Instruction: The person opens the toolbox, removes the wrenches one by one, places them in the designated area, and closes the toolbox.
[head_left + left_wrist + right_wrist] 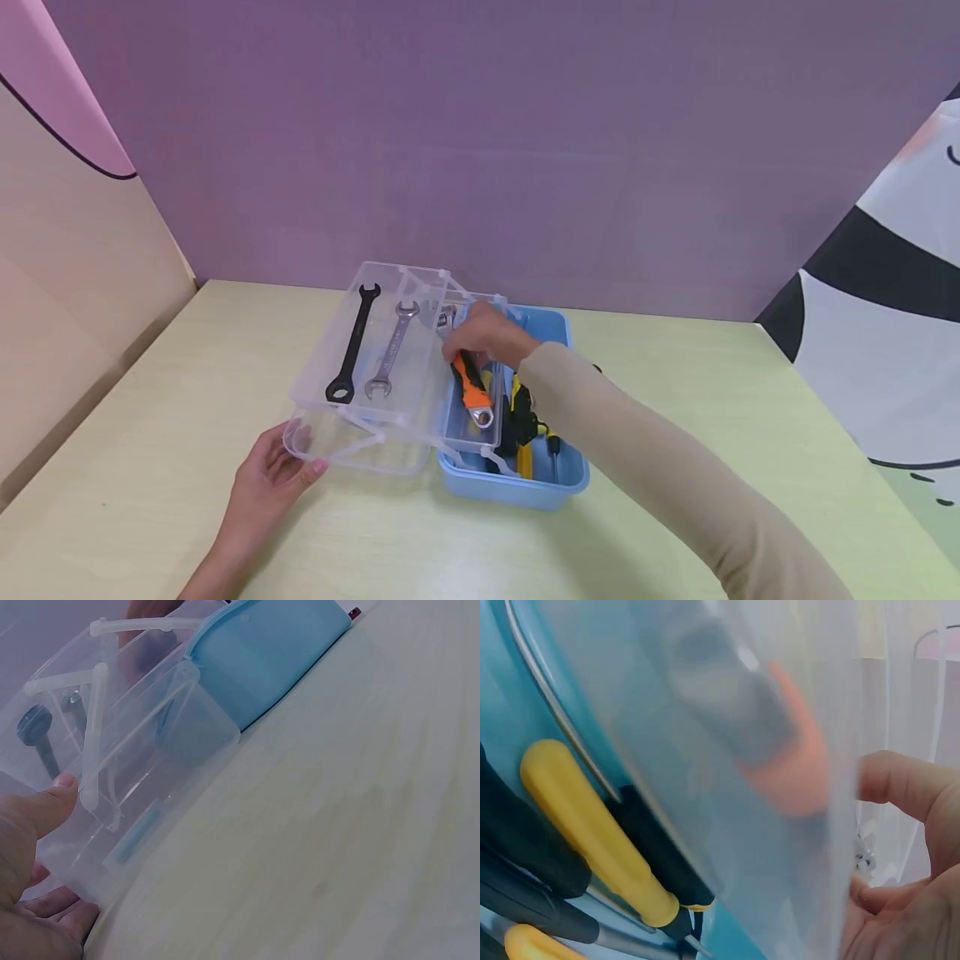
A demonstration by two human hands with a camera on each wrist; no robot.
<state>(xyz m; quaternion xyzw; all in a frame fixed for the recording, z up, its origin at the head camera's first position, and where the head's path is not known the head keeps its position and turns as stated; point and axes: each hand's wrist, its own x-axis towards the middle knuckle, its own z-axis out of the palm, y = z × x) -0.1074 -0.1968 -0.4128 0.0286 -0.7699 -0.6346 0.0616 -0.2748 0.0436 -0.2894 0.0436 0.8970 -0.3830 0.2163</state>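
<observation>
A blue toolbox [517, 497] stands with clear fold-out trays stretched to its left on white hinge arms. My left hand [266, 475] holds the near left corner of the lower clear tray [405, 461], thumb at its side and fingers round the corner. In the upper tray [442, 292] lie a black wrench [354, 342] and a silver wrench [392, 350]. My right hand [487, 333] reaches into the clear tray over the toolbox. Its fingers curl over an adjustable wrench [472, 387] with an orange and black handle; the fingertips are partly hidden.
In the toolbox lie screwdrivers with yellow [596, 829] and black handles, with other dark-handled tools among them. A pale wooden table [675, 400] carries the box. Behind it rises a purple wall [480, 167], and a printed panel [885, 333] stands at right.
</observation>
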